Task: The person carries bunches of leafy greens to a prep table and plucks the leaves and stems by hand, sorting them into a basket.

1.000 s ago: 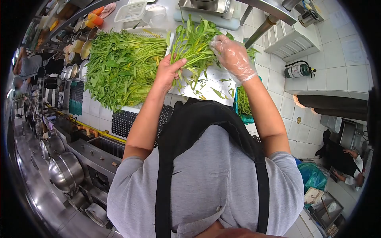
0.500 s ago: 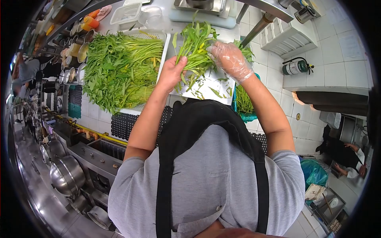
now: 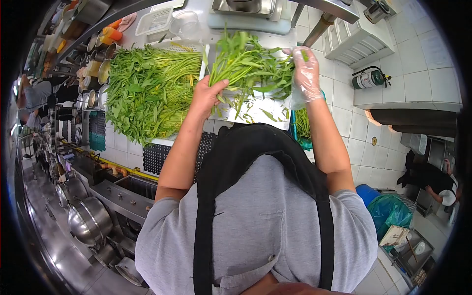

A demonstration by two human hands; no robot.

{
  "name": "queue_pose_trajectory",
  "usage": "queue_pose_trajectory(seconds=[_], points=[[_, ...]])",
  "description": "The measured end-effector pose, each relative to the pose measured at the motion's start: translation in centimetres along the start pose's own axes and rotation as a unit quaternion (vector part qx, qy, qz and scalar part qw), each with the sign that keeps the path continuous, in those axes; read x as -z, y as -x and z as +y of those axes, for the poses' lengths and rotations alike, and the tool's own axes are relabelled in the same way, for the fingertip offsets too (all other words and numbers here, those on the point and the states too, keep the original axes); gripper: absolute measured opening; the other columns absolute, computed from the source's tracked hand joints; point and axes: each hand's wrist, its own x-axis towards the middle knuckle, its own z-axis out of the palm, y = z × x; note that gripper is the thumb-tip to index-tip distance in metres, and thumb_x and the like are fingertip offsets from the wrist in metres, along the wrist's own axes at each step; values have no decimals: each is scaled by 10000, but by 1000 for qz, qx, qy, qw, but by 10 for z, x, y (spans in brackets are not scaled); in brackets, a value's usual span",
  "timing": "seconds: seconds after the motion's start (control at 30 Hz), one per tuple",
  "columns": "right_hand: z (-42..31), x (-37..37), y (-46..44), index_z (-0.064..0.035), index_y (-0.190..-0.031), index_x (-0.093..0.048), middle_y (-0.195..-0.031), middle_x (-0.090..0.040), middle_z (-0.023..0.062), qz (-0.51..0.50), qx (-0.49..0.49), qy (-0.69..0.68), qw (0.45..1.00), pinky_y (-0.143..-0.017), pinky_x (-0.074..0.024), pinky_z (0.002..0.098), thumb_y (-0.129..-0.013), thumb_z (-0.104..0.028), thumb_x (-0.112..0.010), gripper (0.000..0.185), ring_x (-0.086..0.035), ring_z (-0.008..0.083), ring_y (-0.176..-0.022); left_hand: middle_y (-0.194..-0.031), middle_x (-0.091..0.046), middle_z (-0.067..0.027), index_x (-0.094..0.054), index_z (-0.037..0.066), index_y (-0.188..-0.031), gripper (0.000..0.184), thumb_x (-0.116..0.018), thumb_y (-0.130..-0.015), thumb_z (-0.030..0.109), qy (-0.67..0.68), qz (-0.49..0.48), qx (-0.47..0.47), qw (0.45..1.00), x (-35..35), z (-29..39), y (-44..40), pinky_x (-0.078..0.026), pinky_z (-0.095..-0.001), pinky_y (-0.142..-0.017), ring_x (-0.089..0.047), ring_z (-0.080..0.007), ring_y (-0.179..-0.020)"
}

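Note:
My bare left hand (image 3: 207, 94) grips a bunch of water spinach (image 3: 241, 66) by its stems, thumb pressed along them; the leaves spread to the right. At the far side of the bunch, my right hand (image 3: 306, 73) wears a clear plastic glove. Its fingers are curled, with a bit of green leaf showing at the fingertips. Below the bunch, loose leaves and scraps lie on a white board (image 3: 270, 117). Left of my left hand, a large heap of water spinach (image 3: 152, 88) fills a white perforated tray (image 3: 202, 66).
Beyond the work spot stand a white basket (image 3: 153, 22), a clear tub (image 3: 185, 23) and a metal tray (image 3: 268, 8). A green-lined container with stems (image 3: 302, 125) sits below my right hand. A metal post (image 3: 320, 29) rises at right. Another person (image 3: 427, 172) works far right.
My right hand has moved right, away from the middle of the bunch to its far edge. My left hand keeps its grip, shifted slightly left, and the bunch leans more to the right.

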Motion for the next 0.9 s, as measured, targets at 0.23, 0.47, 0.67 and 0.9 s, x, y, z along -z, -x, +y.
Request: queue_pose_trajectory(seconds=[0.23, 0.47, 0.67, 0.9], points=[[-87, 15, 24, -36, -1173, -685, -947, -737, 23, 1, -33, -118, 992, -845, -564, 327, -1106, -201, -694, 178, -688, 131, -916, -878, -630, 27, -682, 84, -1158, 251, -804, -939, 87, 117, -13, 43, 992, 16, -4, -11, -367, -238, -491, -519, -59, -650], [-119, 4, 39, -73, -1103, -775, -1114, -758, 151, -232, 348, 239, 876, -848, -595, 479, -954, -159, -746, 175, -737, 397, -1004, -862, -646, 16, -678, 57, -1131, 235, -813, -940, 91, 101, -33, 26, 994, 3, 9, -9, -367, -240, -473, -535, -58, -619], [-97, -29, 52, -62, -1018, -725, -1023, -714, 141, -276, 399, 312, 817, -810, -588, 484, -955, -120, -676, 99, -735, 366, -922, -845, -646, 23, -688, 55, -1122, 222, -815, -950, 114, 38, -53, 8, 998, -15, 19, 0, -370, -239, -468, -523, -56, -588], [-66, -25, 53, -53, -1047, -724, -956, -747, 170, -158, 226, 291, 916, -822, -586, 474, -1015, -193, -682, 150, -756, 377, -877, -835, -652, 10, -688, 58, -1126, 206, -803, -968, 123, 72, -35, -23, 997, -11, 5, 2, -368, -241, -469, -517, -60, -591]])
